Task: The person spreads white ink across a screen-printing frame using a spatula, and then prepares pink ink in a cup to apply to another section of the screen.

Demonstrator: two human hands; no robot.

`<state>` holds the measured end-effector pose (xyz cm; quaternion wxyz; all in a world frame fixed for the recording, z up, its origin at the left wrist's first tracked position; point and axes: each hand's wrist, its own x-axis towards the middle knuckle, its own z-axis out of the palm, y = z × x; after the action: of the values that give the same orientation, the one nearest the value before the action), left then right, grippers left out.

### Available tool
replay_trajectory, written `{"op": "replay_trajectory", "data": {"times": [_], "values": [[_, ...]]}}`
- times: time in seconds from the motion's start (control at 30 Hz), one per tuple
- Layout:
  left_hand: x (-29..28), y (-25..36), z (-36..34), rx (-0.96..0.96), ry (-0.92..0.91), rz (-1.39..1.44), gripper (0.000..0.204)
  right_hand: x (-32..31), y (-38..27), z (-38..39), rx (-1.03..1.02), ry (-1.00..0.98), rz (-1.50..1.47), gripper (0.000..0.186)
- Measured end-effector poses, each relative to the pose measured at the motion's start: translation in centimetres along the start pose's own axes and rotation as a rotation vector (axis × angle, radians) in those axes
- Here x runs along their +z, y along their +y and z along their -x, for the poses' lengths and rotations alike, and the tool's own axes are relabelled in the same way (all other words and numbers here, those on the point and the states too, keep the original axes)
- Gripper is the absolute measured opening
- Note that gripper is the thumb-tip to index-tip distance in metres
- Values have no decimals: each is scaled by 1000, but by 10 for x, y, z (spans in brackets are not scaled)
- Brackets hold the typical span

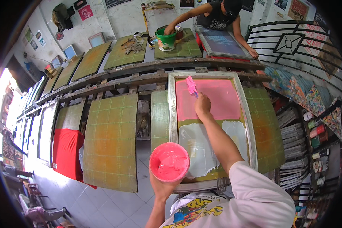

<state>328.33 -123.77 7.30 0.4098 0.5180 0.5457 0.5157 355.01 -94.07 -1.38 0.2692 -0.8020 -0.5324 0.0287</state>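
My left hand [161, 187] is wrapped round a tub of bright pink ink [169, 162], held up in front of me at the near side of the bench. My right hand [203, 104] reaches forward, gripping the handle of a spatula [191, 85] whose blade is coated in pink ink. That blade is over the far left corner of a framed printing screen [173, 114]. Across the screen's far half the mesh looks pink; its near half carries a pale grey patch [195, 150]. My right forearm hides part of the screen.
Green gridded boards [110, 140] line both sides of long dark rails [148, 78]. A red shirt [67, 152] drapes one board at left. Across the rails, a co-worker [216, 17] reaches into a green bucket [166, 40] beside another screen [222, 41]. Shelved frames [294, 152] stand at right.
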Motion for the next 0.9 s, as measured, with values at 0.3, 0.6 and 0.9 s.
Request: {"op": "replay_trajectory", "data": {"times": [0.3,0.6,0.9], "values": [[-7,6,2,22,-45,-22,105,25,-12,8,-92,-4,-67,23],[-5,17,-21,68,-91,-56,103,-93,23,54,312,-466,-1271,26],[71,43,-52,280,-435,-100,96,-422,73,222,67,-567,-530,22]]}}
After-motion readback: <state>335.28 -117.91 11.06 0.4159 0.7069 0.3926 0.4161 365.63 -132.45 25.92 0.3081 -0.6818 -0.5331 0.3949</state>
